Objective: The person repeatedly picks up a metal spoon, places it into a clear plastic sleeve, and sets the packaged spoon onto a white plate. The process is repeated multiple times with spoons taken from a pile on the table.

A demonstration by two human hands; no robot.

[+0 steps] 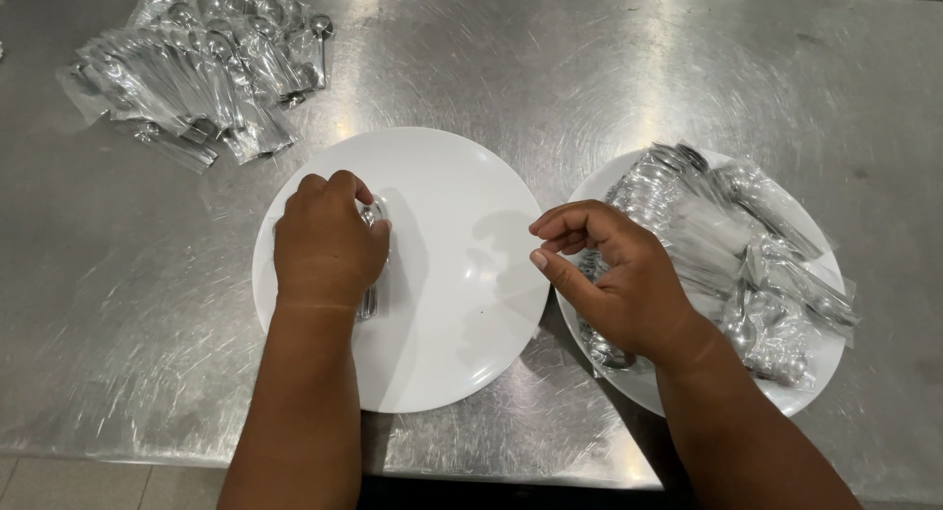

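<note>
The left hand is closing its grip on a spoon in clear wrap, pressing it on the middle plate. The right hand is hovering with fingers loosely curled and holding nothing, above the right plate of wrapped cutlery. The spoon is probably light and stiff, its wrap slippery; the handle seems the best hold. More wrapped spoons are lying on the counter.

Wrapped spoons behind two plates
</note>
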